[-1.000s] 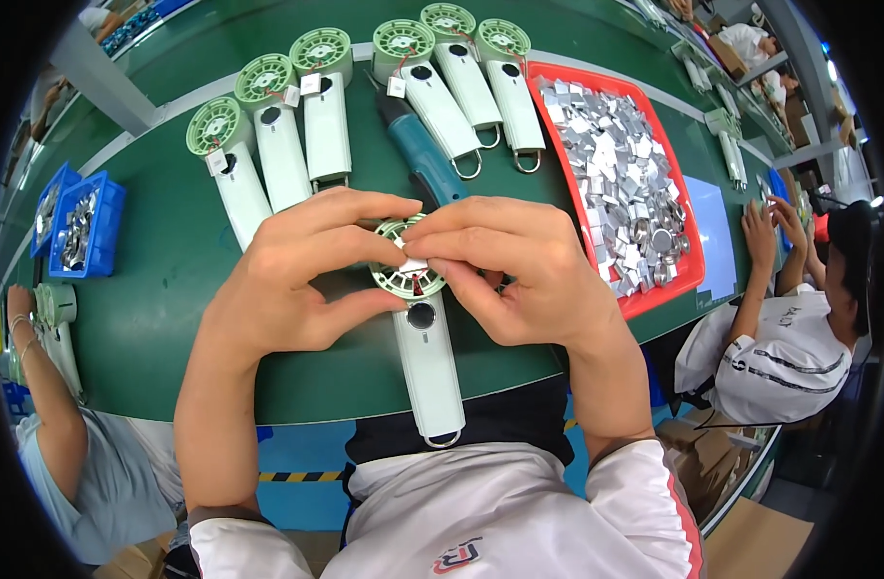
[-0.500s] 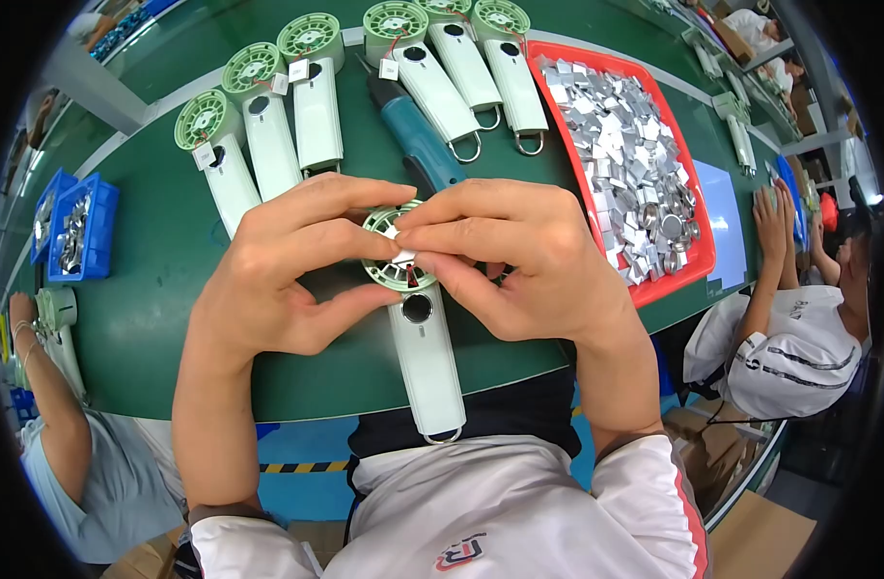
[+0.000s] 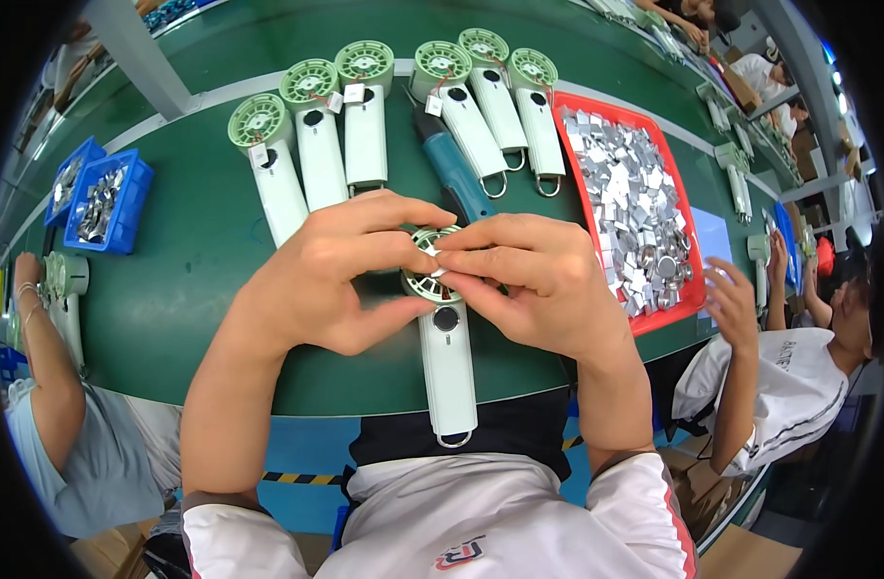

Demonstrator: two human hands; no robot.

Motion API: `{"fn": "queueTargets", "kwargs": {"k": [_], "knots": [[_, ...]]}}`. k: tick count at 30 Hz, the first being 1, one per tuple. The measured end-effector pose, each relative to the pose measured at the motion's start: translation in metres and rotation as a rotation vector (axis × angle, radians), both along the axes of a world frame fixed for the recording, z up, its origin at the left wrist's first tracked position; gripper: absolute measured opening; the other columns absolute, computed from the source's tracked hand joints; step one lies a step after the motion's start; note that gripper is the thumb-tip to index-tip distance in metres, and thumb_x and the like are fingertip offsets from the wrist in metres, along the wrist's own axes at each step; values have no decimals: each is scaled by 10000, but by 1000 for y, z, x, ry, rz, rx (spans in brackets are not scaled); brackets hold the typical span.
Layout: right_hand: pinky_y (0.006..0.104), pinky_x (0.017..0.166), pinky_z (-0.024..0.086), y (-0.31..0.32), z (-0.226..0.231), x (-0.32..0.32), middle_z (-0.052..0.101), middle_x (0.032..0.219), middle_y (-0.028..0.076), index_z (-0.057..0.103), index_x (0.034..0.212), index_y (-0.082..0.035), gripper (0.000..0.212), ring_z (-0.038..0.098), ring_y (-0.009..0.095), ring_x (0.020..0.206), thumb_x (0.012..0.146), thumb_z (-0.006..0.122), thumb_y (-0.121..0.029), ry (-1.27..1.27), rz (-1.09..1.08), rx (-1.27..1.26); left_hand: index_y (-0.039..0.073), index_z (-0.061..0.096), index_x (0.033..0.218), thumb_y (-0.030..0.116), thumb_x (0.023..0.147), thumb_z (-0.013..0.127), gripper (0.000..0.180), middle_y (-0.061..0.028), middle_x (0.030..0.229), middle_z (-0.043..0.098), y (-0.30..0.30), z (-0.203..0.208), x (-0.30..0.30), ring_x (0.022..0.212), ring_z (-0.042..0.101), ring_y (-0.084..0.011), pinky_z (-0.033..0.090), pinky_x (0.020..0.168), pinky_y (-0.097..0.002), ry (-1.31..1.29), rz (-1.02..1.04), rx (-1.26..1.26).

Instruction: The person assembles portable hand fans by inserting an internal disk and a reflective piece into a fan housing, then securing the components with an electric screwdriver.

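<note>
A pale green handheld fan (image 3: 449, 372) lies in front of me, its round head away from me and the handle, with a metal loop, toward my body. My left hand (image 3: 350, 275) curves round the left side of the fan head, fingers over the top and thumb on the near rim. With fingertips pinched together, my right hand (image 3: 538, 275) presses a small white square piece (image 3: 436, 261) at the middle of the head. The left fingertips come close to that piece too. Much of the fan head is hidden by my fingers.
Several similar fans (image 3: 365, 135) stand in a row at the back, with a teal power screwdriver (image 3: 456, 174) among them. On the right is a red tray (image 3: 691, 236) of small metal pieces, a co-worker's hand (image 3: 732, 299) beside it. Blue bins (image 3: 124, 227) sit far left.
My view has shifted, so the table things sit differently in the picture. Both hands stay at the fan head, the right still pinching the white piece. The co-worker's hand has lifted near the red tray.
</note>
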State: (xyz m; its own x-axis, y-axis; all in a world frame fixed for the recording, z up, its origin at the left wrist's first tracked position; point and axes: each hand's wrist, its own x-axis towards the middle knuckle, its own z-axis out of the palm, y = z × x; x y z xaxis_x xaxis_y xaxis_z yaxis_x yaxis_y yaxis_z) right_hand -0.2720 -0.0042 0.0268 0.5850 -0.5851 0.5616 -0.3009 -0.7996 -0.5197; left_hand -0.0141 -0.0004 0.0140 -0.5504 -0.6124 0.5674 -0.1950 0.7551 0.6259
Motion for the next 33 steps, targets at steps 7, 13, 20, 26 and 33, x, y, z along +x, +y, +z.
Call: {"fn": "queueTargets", "kwargs": {"k": [7, 13, 20, 26, 33], "knots": [[280, 639, 643, 0, 14, 0, 842, 1062, 100, 879, 1054, -33, 236, 810, 179, 833, 824, 920, -4, 65, 13, 120, -1, 778, 991, 45, 721, 922, 309, -220, 1265, 764, 0, -1, 1, 1045, 759, -386, 650, 865, -443, 17, 2, -33], [274, 602, 614, -2, 16, 2, 839, 1036, 94, 864, 1025, -24, 204, 805, 184, 819, 829, 919, -4, 108, 3, 58, -4, 756, 973, 41, 720, 915, 302, -208, 1259, 765, 0, -2, 2, 1046, 752, -383, 645, 870, -438, 29, -16, -14], [297, 600, 607, -1, 34, 8, 828, 997, 91, 824, 1000, -13, 192, 797, 207, 794, 830, 912, -8, 259, -14, 71, 1, 749, 980, 17, 722, 867, 285, -216, 1280, 762, 0, -3, 3, 1064, 747, -402, 629, 895, -453, 24, -25, -9], [298, 617, 589, 0, 38, 9, 819, 969, 84, 821, 998, -20, 187, 779, 206, 782, 829, 899, -27, 277, -22, 157, -4, 737, 968, 9, 734, 842, 257, -208, 1240, 767, -1, -5, 3, 1038, 742, -398, 628, 877, -451, 39, -25, -34], [295, 610, 580, 3, 40, 14, 795, 946, 69, 796, 998, -27, 182, 733, 169, 718, 837, 881, -20, 326, -76, 174, -11, 723, 953, -1, 720, 830, 256, -214, 1233, 766, -3, -7, 2, 1046, 737, -407, 626, 875, -455, 49, -33, -44]]}}
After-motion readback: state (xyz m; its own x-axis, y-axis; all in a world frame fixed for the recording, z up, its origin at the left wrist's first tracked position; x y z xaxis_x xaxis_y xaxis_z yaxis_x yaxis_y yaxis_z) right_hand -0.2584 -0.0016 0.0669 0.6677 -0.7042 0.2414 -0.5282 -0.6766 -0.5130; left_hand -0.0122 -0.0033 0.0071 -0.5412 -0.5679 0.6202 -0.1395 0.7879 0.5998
